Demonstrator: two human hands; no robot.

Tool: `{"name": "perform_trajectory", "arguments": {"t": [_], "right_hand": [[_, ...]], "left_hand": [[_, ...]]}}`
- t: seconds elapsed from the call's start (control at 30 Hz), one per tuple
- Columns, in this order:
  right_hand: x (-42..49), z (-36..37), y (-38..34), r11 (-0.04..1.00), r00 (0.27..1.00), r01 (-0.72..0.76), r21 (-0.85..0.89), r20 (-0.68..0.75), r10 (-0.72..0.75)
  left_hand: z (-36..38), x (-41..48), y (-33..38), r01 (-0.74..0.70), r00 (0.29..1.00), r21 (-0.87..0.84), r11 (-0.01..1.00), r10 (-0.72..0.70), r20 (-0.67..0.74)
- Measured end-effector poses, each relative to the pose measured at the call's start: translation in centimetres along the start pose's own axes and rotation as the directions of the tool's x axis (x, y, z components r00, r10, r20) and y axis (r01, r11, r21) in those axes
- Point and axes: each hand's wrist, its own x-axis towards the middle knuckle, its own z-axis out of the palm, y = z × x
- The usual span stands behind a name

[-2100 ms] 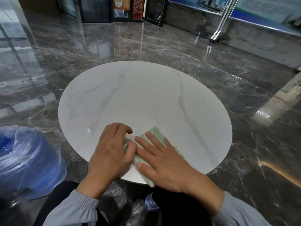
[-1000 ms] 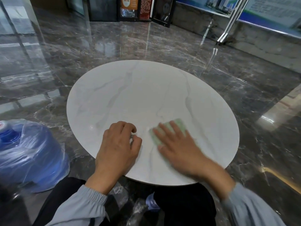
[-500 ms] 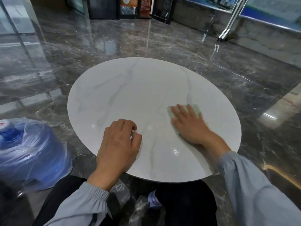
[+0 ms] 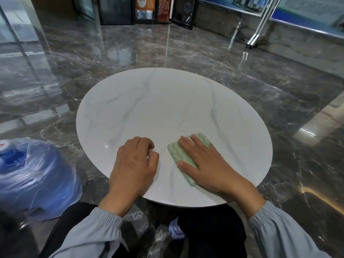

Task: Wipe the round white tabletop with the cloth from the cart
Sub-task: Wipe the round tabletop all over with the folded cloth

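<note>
Polished dark marble floor (image 4: 149,49) surrounds a round white veined worktop (image 4: 167,101). At lower centre right of the frame, a right hand (image 4: 206,164) presses a folded green-striped cloth (image 4: 181,154) flat, fingers (image 4: 186,142) straight and close together. Just beside it the left hand (image 4: 134,164) rests, fingers curled, holding nothing. A bagged blue water bottle (image 4: 28,174) sits lower left.

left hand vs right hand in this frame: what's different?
The left hand has its fingers curled under, while the right hand lies flat with its fingers straight. The left hand rests on the bare white tabletop and holds nothing, while the right hand presses the green-and-white cloth down. Both hands sit on the near part of the tabletop, palm down.
</note>
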Motion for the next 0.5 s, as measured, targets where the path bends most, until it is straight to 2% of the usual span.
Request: {"name": "perform_trajectory", "arguments": {"t": [0.13, 0.3, 0.4, 0.5], "right_hand": [[-0.9, 0.3, 0.0, 0.989, 0.995, -0.042, 0.139, -0.08, 0.054], [-5.0, 1.5, 1.7, 0.94, 0.91, -0.282, 0.19, -0.257, 0.325], [-7.2, 3.3, 1.8, 0.911, 0.819, -0.314, 0.268, -0.409, 0.403], [-8.1, 4.7, 1.8, 0.895, 0.769, -0.287, 0.342, -0.475, 0.428]], "left_hand": [[0.2, 0.0, -0.2, -0.028, 0.999, 0.024, 0.999, 0.029, -0.017], [0.1, -0.1, 0.0, -0.084, 0.996, 0.108, 0.991, 0.081, 0.036], [0.1, 0.6, 1.1, -0.231, 0.969, 0.11, 0.967, 0.217, 0.12], [0.9, 2.4, 3.8, -0.39, 0.892, -0.029, 0.921, 0.385, 0.239]]}}
